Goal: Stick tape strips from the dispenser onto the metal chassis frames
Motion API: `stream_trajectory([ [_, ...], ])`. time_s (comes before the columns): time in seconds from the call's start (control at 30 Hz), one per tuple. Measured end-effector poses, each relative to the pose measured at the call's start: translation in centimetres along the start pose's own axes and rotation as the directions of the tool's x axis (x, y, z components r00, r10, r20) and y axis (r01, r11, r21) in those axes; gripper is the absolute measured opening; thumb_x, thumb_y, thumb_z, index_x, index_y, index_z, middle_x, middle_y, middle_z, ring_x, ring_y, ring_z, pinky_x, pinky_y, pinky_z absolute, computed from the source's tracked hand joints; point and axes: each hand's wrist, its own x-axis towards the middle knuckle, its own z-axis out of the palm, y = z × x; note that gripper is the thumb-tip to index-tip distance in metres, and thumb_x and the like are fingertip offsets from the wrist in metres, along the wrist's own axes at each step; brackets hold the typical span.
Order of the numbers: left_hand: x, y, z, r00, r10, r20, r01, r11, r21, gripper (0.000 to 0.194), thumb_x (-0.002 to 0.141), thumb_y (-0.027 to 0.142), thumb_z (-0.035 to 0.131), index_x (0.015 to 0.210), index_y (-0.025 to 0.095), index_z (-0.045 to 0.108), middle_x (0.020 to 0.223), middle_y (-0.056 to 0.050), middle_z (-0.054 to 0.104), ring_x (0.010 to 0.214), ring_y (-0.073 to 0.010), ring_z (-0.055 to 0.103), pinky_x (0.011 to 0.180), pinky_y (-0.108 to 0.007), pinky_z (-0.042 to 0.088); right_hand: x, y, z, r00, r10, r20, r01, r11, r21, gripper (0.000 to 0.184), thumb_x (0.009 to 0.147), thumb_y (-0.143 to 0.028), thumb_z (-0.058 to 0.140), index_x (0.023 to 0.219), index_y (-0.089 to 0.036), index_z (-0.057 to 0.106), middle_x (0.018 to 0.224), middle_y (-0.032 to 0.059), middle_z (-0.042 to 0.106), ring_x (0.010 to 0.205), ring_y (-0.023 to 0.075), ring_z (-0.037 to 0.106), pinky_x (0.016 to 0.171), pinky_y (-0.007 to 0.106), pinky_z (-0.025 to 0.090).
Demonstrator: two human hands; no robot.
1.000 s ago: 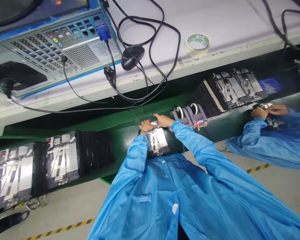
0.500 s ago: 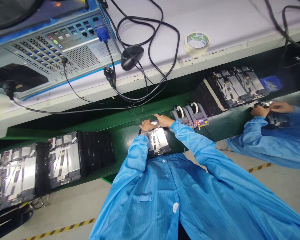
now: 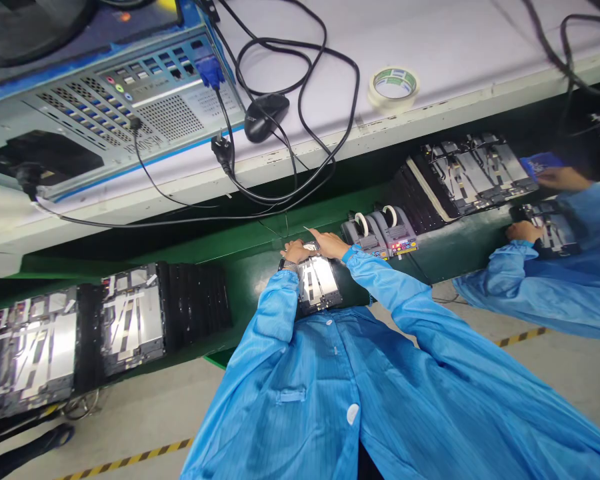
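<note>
In front of my body on the green bench lies a flat electronic unit (image 3: pixel 318 281) with a silver plate, dark strips and a black frame. My left hand (image 3: pixel 296 252) is closed over its upper left corner, with a dark band at the wrist. At the upper right, my right hand (image 3: pixel 331 245) has its fingers drawn together around a thin, pale, pointed tool (image 3: pixel 307 229). Its tip sticks out past the fingers; its exact kind is too small to tell. Both hands partly cover the unit's top end.
Two grey tape dispensers (image 3: pixel 380 230) stand right of my hands. Similar units (image 3: pixel 133 317) and dark stacks (image 3: pixel 195 303) line the left. A co-worker's hand (image 3: pixel 525 232) is at far right. Above, a shelf holds a computer case (image 3: pixel 150 100), mouse (image 3: pixel 266 117), cables and tape roll (image 3: pixel 394 85).
My hands stay nearly in place on the unit. The co-worker's one hand has moved up and away from their unit to a blue item behind it. The view has shifted slightly.
</note>
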Motion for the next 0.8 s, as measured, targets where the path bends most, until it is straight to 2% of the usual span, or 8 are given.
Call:
stream_trajectory([
  [0.13,-0.1,0.1,-0.1,1.0,-0.005,0.004,0.005,1.0,0.01,0.091,0.06,0.078,0.077,0.136,0.03,0.06,0.158,-0.014,0.05,0.151,-0.041,0.035,0.119,-0.056,0.03,0.3,1.5,0.0,0.996,0.035,-0.086,-0.027,0.995,0.095,0.104,0.073,-0.021,0.09,0.161,-0.022,0.036,0.134,0.0182,0.065,0.119,0.034,0.067,0.1,0.042,0.05],
  [0.2,-0.1,0.1,-0.1,1.0,-0.007,0.003,0.007,1.0,0.011,0.092,0.06,0.079,0.076,0.136,0.031,0.06,0.158,-0.013,0.05,0.152,-0.0412,0.034,0.12,-0.054,0.03,0.4,2.4,0.3,0.989,0.097,-0.113,-0.073,0.978,0.198,0.109,0.068,-0.02,0.092,0.161,-0.022,0.036,0.125,0.0138,0.068,0.113,0.0299,0.067,0.098,0.04,0.051],
  [0.27,0.0,0.0,0.0,1.0,-0.002,0.0,0.002,1.0,0.008,0.09,0.061,0.078,0.076,0.136,0.031,0.06,0.158,-0.013,0.05,0.152,-0.0403,0.034,0.119,-0.053,0.031,0.3,3.0,1.0,0.971,0.208,-0.119,-0.156,0.926,0.343,0.105,0.07,-0.018,0.089,0.161,-0.021,0.037,0.107,0.0067,0.07,0.099,0.0243,0.068,0.093,0.037,0.053],
  [0.37,0.2,-0.1,0.1,1.0,-0.003,0.001,0.003,1.0,0.005,0.087,0.062,0.077,0.077,0.135,0.032,0.06,0.158,-0.013,0.05,0.152,-0.0401,0.035,0.119,-0.053,0.032,-0.5,2.8,3.1,0.907,0.381,-0.178,-0.234,0.809,0.539,0.091,0.082,-0.022,0.076,0.162,-0.022,0.033,0.092,0.0004,0.066,0.086,0.0188,0.065,0.088,0.033,0.054],
  [0.47,0.3,-0.2,0.2,1.0,-0.004,0.001,0.004,1.0,0.002,0.088,0.06,0.078,0.076,0.134,0.032,0.061,0.157,-0.013,0.051,0.151,-0.0406,0.036,0.118,-0.054,0.032,-1.9,1.7,5.8,0.842,0.456,-0.287,-0.201,0.76,0.618,0.088,0.088,-0.025,0.064,0.166,-0.023,0.022,0.108,0.0052,0.065,0.088,0.0184,0.064,0.089,0.035,0.055],
  [0.57,0.5,-0.2,0.3,1.0,0.001,-0.001,-0.001,1.0,0.012,0.089,0.061,0.08,0.075,0.135,0.032,0.06,0.157,-0.013,0.051,0.151,-0.0404,0.035,0.119,-0.055,0.031,-3.2,0.6,7.9,0.828,0.443,-0.345,-0.152,0.768,0.622,0.094,0.086,-0.027,0.062,0.168,-0.023,0.014,0.125,0.0117,0.06,0.098,0.0216,0.062,0.093,0.039,0.055],
  [0.7,0.6,-0.2,0.2,1.0,-0.003,0.005,0.003,1.0,0.031,0.091,0.061,0.079,0.075,0.138,0.032,0.059,0.158,-0.013,0.051,0.152,-0.0406,0.035,0.118,-0.056,0.032,-3.8,-0.3,8.8,0.814,0.421,-0.4,-0.106,0.785,0.611,0.094,0.087,-0.026,0.058,0.168,-0.02,0.011,0.13,0.0159,0.056,0.112,0.0265,0.058,0.102,0.046,0.051],
  [0.8,0.6,-0.2,0.1,1.0,-0.011,0.006,0.011,0.999,0.032,0.09,0.059,0.077,0.077,0.136,0.033,0.06,0.157,-0.012,0.052,0.151,-0.0406,0.036,0.117,-0.055,0.034,-3.8,-0.8,8.7,0.814,0.427,-0.395,-0.127,0.793,0.596,0.094,0.086,-0.024,0.057,0.168,-0.016,0.011,0.13,0.0174,0.055,0.118,0.0285,0.055,0.108,0.048,0.047],
])
